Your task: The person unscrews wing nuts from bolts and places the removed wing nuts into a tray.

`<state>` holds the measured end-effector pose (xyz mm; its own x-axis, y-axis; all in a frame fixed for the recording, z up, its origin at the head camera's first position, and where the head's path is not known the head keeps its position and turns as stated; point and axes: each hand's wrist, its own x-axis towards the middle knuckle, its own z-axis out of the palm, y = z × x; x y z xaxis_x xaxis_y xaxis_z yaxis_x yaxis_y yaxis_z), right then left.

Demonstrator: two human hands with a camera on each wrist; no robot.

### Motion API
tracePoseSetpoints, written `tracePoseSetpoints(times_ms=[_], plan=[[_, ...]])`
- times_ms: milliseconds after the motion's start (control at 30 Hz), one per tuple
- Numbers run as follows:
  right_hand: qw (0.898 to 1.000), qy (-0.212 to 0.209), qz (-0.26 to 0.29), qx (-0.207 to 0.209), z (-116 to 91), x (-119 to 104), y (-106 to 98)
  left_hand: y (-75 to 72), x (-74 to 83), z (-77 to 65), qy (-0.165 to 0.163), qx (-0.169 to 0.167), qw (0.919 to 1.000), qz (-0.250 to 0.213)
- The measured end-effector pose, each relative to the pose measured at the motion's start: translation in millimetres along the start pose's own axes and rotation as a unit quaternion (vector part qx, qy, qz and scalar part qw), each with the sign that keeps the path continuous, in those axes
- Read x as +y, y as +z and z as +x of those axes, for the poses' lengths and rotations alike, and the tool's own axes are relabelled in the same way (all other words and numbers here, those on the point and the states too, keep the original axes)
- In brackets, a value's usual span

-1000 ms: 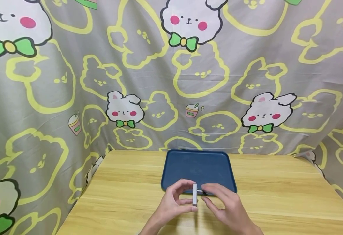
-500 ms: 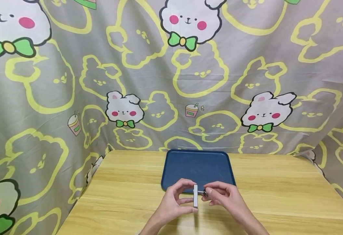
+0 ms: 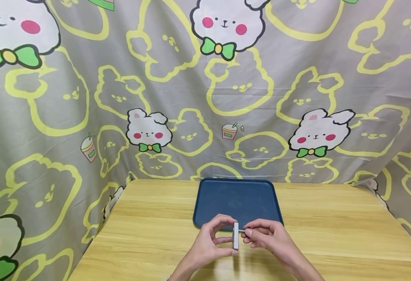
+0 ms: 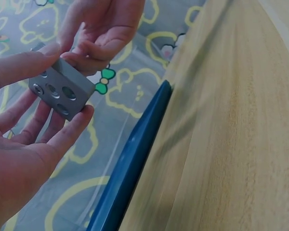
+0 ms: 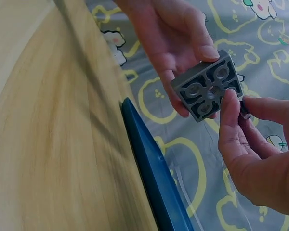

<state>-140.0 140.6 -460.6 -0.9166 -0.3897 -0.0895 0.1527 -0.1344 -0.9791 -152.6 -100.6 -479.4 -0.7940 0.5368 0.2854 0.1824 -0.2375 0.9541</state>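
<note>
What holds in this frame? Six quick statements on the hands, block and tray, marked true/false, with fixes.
1. The left hand grips the grey block. True.
2. The block lies in the blue tray. False: the left hand holds it up, clear of the tray.
3. The tray sits on the wooden table. True.
4. The right hand pinches a small metal part. True.
5. The block has no holes. False: the left wrist view shows several in one face.
6. The tray is round. False: it is four-sided, with rounded corners.
</note>
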Motion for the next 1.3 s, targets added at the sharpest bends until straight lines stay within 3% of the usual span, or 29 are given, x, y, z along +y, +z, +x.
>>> tracePoseSetpoints(times_ms=[167, 233, 300, 333, 400, 500, 700, 767, 867, 967, 1000, 1067, 1133, 1233, 1300], plan=[[0.993, -0.083, -0.082, 0.017, 0, 1, 3, -0.4, 1.0, 0.1, -0.013, 0.009, 0.9999, 0.005], [0.982, -0.136, -0.129, 0.033, -1, 3, 5, -0.8, 0.9, 0.2, -0.013, 0.01, 0.9999, 0.001], [0.964, -0.194, -0.178, 0.051, -1, 4, 8, -1.3, 0.9, 0.3, -0.01, 0.011, 0.9999, -0.004], [0.951, -0.225, -0.203, 0.06, 0, 5, 10, -1.5, 0.8, 0.4, -0.008, 0.012, 0.9999, -0.005], [0.916, -0.3, -0.256, 0.073, 0, 7, 12, -1.9, 0.8, 0.7, -0.006, 0.014, 0.9999, -0.007], [0.855, -0.404, -0.313, 0.086, 3, 10, 13, -2.7, 1.2, 1.1, -0.007, 0.018, 0.9998, -0.007], [0.743, -0.539, -0.387, 0.083, 8, 13, 11, -3.9, 2.2, 0.6, -0.016, 0.019, 0.9995, -0.016], [0.719, -0.561, -0.402, 0.082, 9, 14, 11, -4.0, 2.2, 0.4, -0.018, 0.019, 0.9994, -0.021], [0.705, -0.574, -0.409, 0.082, 10, 15, 11, -4.2, 2.2, 0.0, -0.02, 0.02, 0.9993, -0.025], [0.708, -0.568, -0.41, 0.087, 10, 15, 12, -4.2, 2.3, 0.0, -0.02, 0.021, 0.9993, -0.025], [0.715, -0.562, -0.407, 0.087, 10, 15, 12, -4.3, 2.4, -0.1, -0.02, 0.022, 0.9993, -0.023], [0.743, -0.538, -0.388, 0.084, 8, 15, 13, -4.3, 2.5, 0.0, -0.018, 0.023, 0.9993, -0.023], [0.787, -0.496, -0.357, 0.082, 6, 14, 14, -4.4, 2.6, 0.1, -0.014, 0.023, 0.9994, -0.022], [0.877, -0.379, -0.282, 0.089, 1, 10, 15, -4.4, 2.5, 0.7, -0.001, 0.02, 0.9997, -0.016], [0.929, -0.282, -0.221, 0.096, -1, 6, 15, -4.2, 2.6, 0.7, 0.006, 0.017, 0.9998, -0.011]])
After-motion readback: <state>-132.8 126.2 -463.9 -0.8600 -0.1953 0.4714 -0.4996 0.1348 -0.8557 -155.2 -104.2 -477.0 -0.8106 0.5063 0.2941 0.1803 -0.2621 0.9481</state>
